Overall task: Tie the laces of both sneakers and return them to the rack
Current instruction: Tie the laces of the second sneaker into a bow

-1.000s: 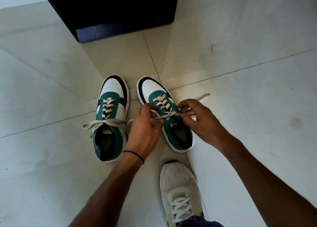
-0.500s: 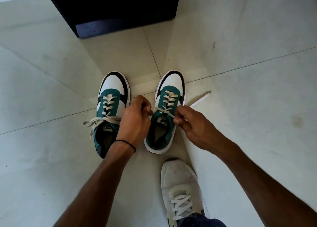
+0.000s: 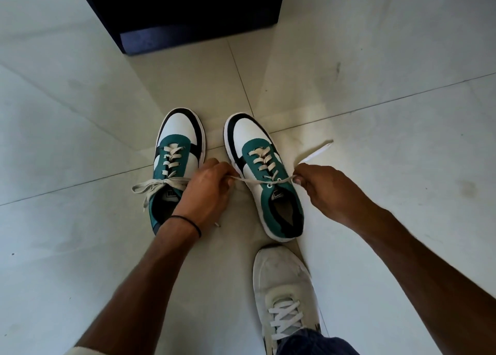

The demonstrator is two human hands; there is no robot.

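Two green, white and black sneakers stand side by side on the floor, toes pointing away. The left sneaker has its cream laces tied in a bow. The right sneaker has its lace pulled taut sideways across the top eyelets. My left hand pinches the lace's left end between the two shoes. My right hand pinches the right end just beside the shoe. A loose lace tip lies on the floor beyond my right hand.
A dark, boxy piece of furniture stands on the pale tiled floor straight ahead of the sneakers. My own foot in a worn white sneaker rests just behind the right sneaker.
The right sneaker swung its toe right and then back left, and shifted to the right. My hands moved apart, drawing the lace out straight.
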